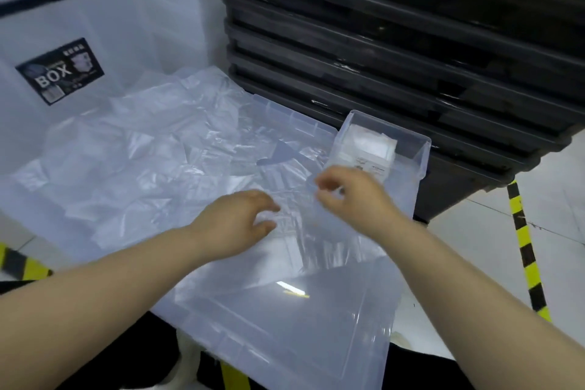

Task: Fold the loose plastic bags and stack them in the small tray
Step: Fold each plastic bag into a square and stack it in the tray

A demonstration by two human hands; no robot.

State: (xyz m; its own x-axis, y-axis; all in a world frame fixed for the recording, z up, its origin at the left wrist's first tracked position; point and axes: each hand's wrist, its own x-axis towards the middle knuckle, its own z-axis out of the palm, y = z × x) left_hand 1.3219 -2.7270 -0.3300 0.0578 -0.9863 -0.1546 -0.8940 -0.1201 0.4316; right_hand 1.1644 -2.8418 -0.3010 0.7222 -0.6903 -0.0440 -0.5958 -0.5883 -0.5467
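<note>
The plastic bag (294,225) lies creased on the clear lid (285,326), just near of the small tray (421,152). Its slick film could spring open or slide crooked if a pinch slackens. The left hand (234,225) and right hand (351,196) each curl their fingers (326,182) close, pinching the bag. The loose bags (142,152) lie to the left.

At the upper left of the frame you can read "BOX" on the black label (60,71) stuck to the translucent storage bin (133,19); its smaller print is illegible.
</note>
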